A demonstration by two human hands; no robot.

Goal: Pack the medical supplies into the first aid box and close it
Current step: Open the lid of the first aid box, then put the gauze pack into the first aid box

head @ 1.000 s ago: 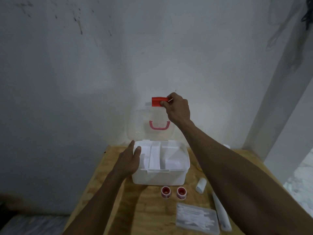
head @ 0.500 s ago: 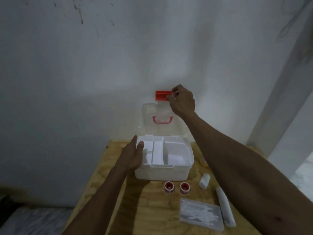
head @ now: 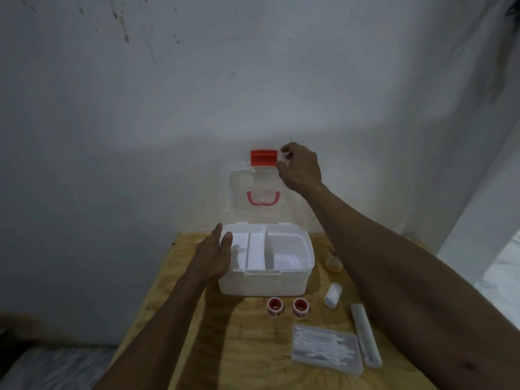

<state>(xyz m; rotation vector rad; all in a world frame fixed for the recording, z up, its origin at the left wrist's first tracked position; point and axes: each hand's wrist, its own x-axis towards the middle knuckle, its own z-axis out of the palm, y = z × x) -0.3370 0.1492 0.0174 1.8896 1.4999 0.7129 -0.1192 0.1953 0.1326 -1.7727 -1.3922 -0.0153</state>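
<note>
First aid box stands open at the far end of the wooden surface, its clear lid raised upright against the wall; only one view, the head camera, is available. Left hand rests on the box's left rim, fingers fairly straight, bracing rather than gripping. Right hand is beside the red latch at the lid's top edge, fingers loosely curled; whether they touch the latch cannot be told. Supplies lie outside the box: two red tape rolls just in front of it; a bandage roll, a long white tube and a clear swab case to its front right; a small yellowish bottle beside its right wall. Judgement: packing not yet begun; lid should lean securely before release, left hand steadying the box. Bottle is partly hidden by the right forearm; labels are illegible; compartment floors are washed out.
</note>
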